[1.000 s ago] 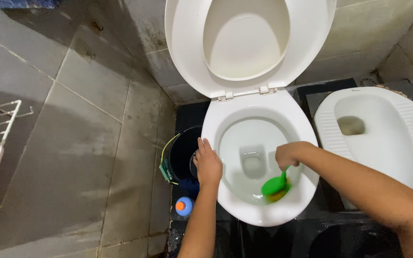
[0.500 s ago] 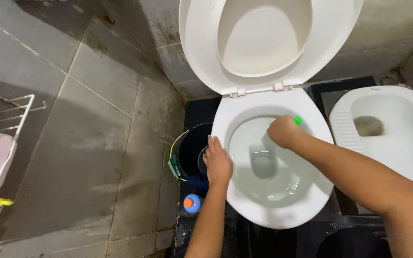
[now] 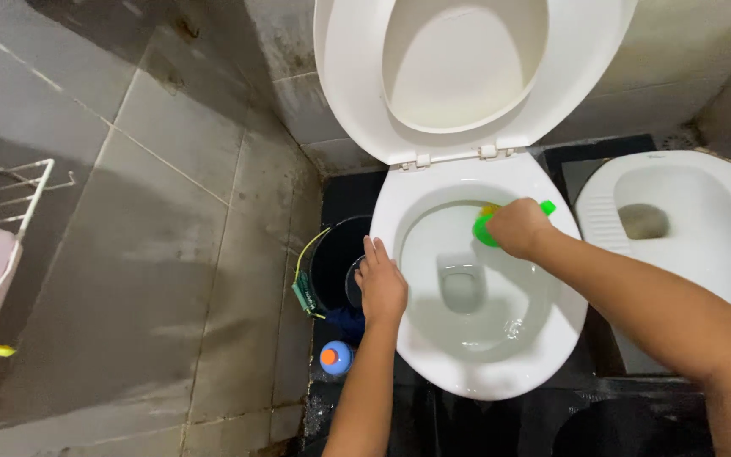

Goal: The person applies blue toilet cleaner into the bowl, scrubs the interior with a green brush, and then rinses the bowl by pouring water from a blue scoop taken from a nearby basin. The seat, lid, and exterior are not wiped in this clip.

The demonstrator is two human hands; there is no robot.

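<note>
Green plastic scrub brush [image 3: 486,225] sits tight in my right hand [image 3: 518,227], now up at the back of the white toilet bowl [image 3: 467,372], not the front. My left hand [image 3: 380,286] lies flat on its rim, holding nothing.

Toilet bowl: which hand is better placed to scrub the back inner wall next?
Right. The right hand already holds the green brush against that wall; the left hand rests flat on the toilet bowl rim.
</note>
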